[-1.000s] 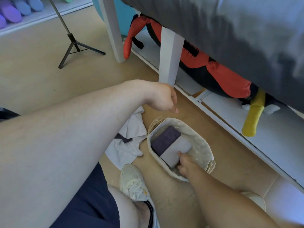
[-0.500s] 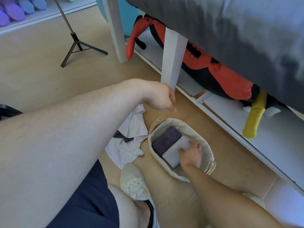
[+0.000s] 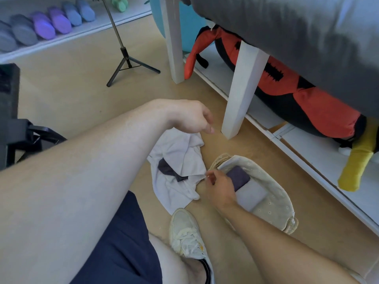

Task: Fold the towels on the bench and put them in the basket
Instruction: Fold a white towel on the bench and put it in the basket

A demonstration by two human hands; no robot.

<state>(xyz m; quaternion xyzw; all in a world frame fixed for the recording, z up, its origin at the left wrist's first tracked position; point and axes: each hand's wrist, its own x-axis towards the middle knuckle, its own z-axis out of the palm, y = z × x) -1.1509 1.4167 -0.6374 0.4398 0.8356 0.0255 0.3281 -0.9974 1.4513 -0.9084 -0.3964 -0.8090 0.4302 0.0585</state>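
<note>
With two folded towels, a dark purple one (image 3: 239, 177) and a pale one (image 3: 251, 194), already lying flat in the cream basket (image 3: 274, 201) on the floor, the job is partly done. Left of the basket, a crumpled white towel (image 3: 180, 160) with a dark cloth (image 3: 170, 171) tucked in it awaits folding. The right hand (image 3: 220, 186) pinches that towel's near edge between thumb and fingertip. The left hand (image 3: 190, 117) hovers above, fingers loosely curled, holding nothing.
</note>
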